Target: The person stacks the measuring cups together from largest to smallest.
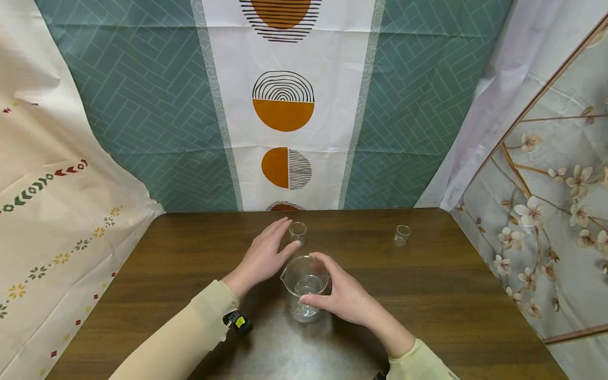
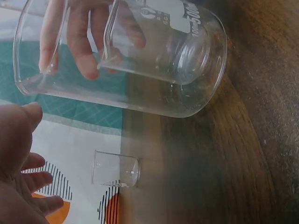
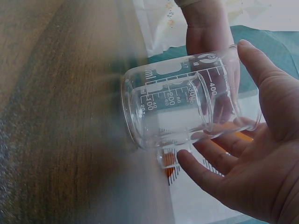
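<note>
Left sleeve (image 1: 176, 330): cut off;
Left hand (image 1: 263, 256): spread;
Right hand (image 1: 349, 295): clamped round large beaker (image 1: 304, 285);
Small beaker (image 1: 298, 230): partly thumb-hidden.

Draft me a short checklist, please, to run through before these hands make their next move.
1. Large beaker upright on the table: ok.
2. Smaller inner beaker standing inside it: ok.
3. Right hand holding the large beaker firmly: cannot tell; it spans the rim, but pressure does not show.
4. Left hand free of any held object: ok.
5. Rear beaker standing apart from the large one: ok, a gap shows.
6. Far-right beaker upright, away from both hands: ok.
</note>
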`<action>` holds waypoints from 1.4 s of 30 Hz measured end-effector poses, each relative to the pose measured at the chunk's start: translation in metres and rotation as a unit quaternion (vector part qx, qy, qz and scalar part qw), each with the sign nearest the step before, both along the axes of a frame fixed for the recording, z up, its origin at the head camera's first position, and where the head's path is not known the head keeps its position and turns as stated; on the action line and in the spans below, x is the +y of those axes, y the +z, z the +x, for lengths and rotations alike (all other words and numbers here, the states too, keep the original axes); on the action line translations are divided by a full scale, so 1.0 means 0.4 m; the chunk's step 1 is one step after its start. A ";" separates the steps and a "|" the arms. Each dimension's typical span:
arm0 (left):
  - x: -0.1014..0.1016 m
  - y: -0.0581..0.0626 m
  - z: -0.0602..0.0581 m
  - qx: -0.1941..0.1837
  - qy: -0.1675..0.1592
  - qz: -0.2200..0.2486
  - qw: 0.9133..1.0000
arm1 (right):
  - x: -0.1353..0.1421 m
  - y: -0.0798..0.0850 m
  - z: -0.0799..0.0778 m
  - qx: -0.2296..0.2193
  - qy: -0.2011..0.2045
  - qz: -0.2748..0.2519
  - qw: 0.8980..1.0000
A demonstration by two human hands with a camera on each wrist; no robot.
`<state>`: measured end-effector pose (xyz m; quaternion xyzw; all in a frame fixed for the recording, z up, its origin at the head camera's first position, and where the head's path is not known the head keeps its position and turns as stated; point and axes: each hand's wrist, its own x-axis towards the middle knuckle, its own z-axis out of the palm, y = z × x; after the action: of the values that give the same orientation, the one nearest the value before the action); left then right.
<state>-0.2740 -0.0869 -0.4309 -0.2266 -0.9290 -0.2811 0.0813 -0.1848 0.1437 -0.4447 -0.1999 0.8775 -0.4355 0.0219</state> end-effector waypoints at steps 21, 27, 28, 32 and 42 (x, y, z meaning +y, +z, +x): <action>-0.001 -0.026 -0.036 -0.013 0.012 -0.017 1.000 | -0.003 -0.002 -0.002 0.002 0.004 -0.002 1.000; 0.000 -0.034 -0.047 -0.016 0.015 -0.025 0.999 | -0.002 -0.003 -0.001 0.003 0.001 -0.001 1.000; 0.001 -0.035 -0.048 -0.018 0.016 -0.026 0.999 | -0.002 -0.004 -0.001 0.002 0.001 -0.002 1.000; 0.000 -0.039 -0.052 -0.025 0.019 -0.030 0.999 | -0.002 -0.004 0.000 0.001 0.001 -0.005 1.000; -0.008 -0.053 -0.059 -0.031 0.021 -0.034 0.999 | -0.002 -0.003 -0.002 -0.002 0.000 -0.003 1.000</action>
<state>-0.2978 -0.0900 -0.4522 -0.2004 -0.9447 -0.2547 0.0504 -0.1854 0.1427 -0.4459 -0.1995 0.8758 -0.4389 0.0232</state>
